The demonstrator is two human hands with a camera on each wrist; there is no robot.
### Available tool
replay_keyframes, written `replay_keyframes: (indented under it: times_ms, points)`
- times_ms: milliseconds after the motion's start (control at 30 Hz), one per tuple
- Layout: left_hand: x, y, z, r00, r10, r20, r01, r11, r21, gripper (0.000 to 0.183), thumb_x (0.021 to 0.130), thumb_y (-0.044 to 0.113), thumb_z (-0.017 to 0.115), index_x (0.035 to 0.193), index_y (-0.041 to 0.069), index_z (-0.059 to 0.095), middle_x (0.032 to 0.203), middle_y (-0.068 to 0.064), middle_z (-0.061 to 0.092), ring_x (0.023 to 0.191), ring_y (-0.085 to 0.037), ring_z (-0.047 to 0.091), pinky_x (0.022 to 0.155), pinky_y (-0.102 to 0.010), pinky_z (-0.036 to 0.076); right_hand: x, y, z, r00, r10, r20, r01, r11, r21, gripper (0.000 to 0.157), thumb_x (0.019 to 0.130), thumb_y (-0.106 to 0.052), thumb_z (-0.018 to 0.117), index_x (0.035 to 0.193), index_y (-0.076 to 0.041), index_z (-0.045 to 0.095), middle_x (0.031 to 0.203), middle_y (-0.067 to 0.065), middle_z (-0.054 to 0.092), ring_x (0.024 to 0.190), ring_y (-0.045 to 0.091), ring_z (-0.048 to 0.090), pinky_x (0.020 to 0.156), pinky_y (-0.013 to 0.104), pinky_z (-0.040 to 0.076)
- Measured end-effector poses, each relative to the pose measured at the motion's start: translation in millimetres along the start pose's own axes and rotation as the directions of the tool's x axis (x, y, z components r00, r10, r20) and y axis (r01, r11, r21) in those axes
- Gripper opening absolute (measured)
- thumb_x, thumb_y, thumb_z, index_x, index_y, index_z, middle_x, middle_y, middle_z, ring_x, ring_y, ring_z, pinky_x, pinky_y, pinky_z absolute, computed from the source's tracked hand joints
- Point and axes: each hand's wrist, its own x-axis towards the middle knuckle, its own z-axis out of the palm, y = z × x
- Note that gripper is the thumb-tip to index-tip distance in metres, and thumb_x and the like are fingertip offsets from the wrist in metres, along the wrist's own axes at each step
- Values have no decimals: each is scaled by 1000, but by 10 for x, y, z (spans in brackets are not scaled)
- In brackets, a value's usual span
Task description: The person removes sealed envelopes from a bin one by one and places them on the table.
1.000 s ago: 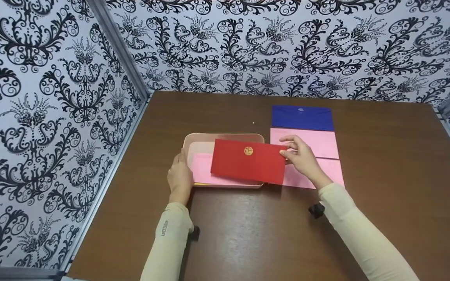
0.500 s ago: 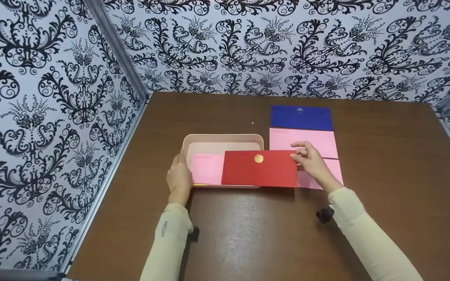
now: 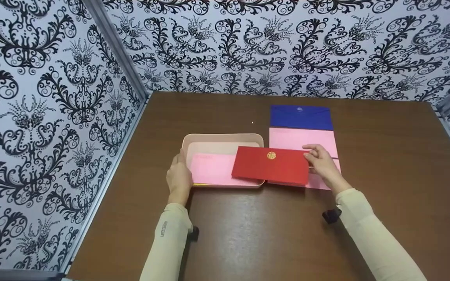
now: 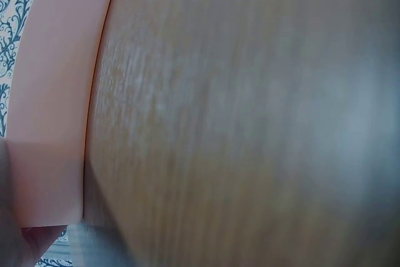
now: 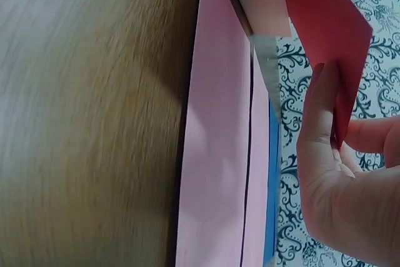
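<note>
In the head view my right hand (image 3: 322, 163) pinches the right end of a red envelope (image 3: 270, 166) with a gold round emblem. The envelope is raised and slightly tilted, its left part over the pink tray (image 3: 225, 137) and its right part over a pink envelope. In the right wrist view, thumb and fingers (image 5: 320, 110) clasp the red envelope (image 5: 331, 26) from both sides. My left hand (image 3: 179, 176) rests along the tray's left side, fingers fairly straight. Inside the tray lies a pink envelope (image 3: 211, 169), with a yellow edge (image 3: 201, 184) showing beneath.
Right of the tray, a blue envelope (image 3: 301, 117) lies at the back, with a pink envelope (image 3: 299, 136) in front of it and another pink envelope (image 3: 320, 182) nearest me. Patterned walls (image 3: 248, 47) border the brown table (image 3: 225, 234) at the back and left.
My right hand has drawn the red envelope rightward, partly off the tray, uncovering more of the pink envelope inside. It dipped level, then tilted again. My left hand has stayed at the tray.
</note>
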Motion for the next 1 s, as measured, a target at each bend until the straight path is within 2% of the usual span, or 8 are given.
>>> replay_keyframes:
  times_ms: [267, 400, 467, 533, 667, 767, 833, 1000]
  points:
    - [-6, 2, -1, 1000, 1, -20, -1, 1000, -9, 55, 95, 0, 44, 148, 10, 46, 137, -10, 61, 96, -48, 69, 81, -57, 56, -17, 4, -96, 997, 32, -65, -34, 999, -20, 43, 105, -7, 38, 146, 2, 30, 85, -11, 51, 68, 1, 55, 61, 20, 52]
    - [0, -1, 1, 1000, -1, -17, 1, 1000, 0, 55, 94, 0, 45, 148, 10, 45, 137, -10, 61, 96, -48, 69, 81, -57, 57, -21, -4, -142, 994, 68, -87, -70, 997, -22, 52, 99, -2, 39, 149, 3, 26, 90, -6, 48, 72, 3, 52, 65, 20, 50]
    - [2, 0, 0, 1000, -5, -15, 5, 1000, -2, 55, 94, 0, 45, 148, 10, 46, 138, -11, 60, 96, -48, 69, 82, -57, 56, -24, -8, -170, 993, 83, -85, -82, 996, 17, 58, 97, -1, 42, 152, 4, 24, 91, -7, 51, 74, 3, 53, 67, 19, 50]
    - [3, 3, -3, 1000, -4, -12, 4, 1000, -4, 55, 94, 0, 45, 148, 10, 45, 138, -11, 60, 97, -48, 69, 82, -57, 56, -29, -9, -206, 992, 98, -80, -87, 988, 131, 60, 96, 0, 47, 152, 6, 24, 89, -9, 57, 76, 2, 56, 70, 17, 51]
    - [0, 10, -8, 1000, -2, -12, 2, 1000, -3, 55, 94, -1, 45, 148, 9, 46, 137, -11, 61, 96, -48, 69, 81, -57, 56, -56, -18, -293, 987, 152, -61, -114, 905, 409, 37, 96, -3, 57, 133, 2, 50, 82, -9, 68, 78, 2, 63, 73, 16, 56]
    - [-4, 18, -14, 1000, -4, -2, 4, 1000, 12, 57, 93, -1, 45, 149, 10, 45, 138, -11, 60, 93, -47, 69, 80, -55, 57, -80, -22, -356, 984, 175, -37, -134, 860, 492, 9, 97, -7, 59, 105, -10, 62, 82, -7, 70, 78, 4, 65, 71, 19, 57]
    - [-5, 21, -16, 1000, -5, 6, 5, 1000, 21, 58, 93, -2, 45, 150, 11, 44, 139, -10, 59, 92, -46, 70, 78, -54, 58, -94, -19, -390, 983, 180, -26, -143, 855, 498, 8, 98, -11, 59, 99, -17, 63, 83, -7, 69, 77, 6, 65, 69, 21, 57]
    - [-6, 15, -18, 1000, -3, 16, 3, 1000, 30, 58, 94, -2, 45, 151, 11, 43, 140, -10, 59, 91, -45, 70, 76, -53, 58, -125, -11, -461, 983, 180, -29, -144, 866, 478, 7, 102, -18, 53, 104, -24, 57, 84, -9, 66, 76, 5, 63, 64, 22, 54]
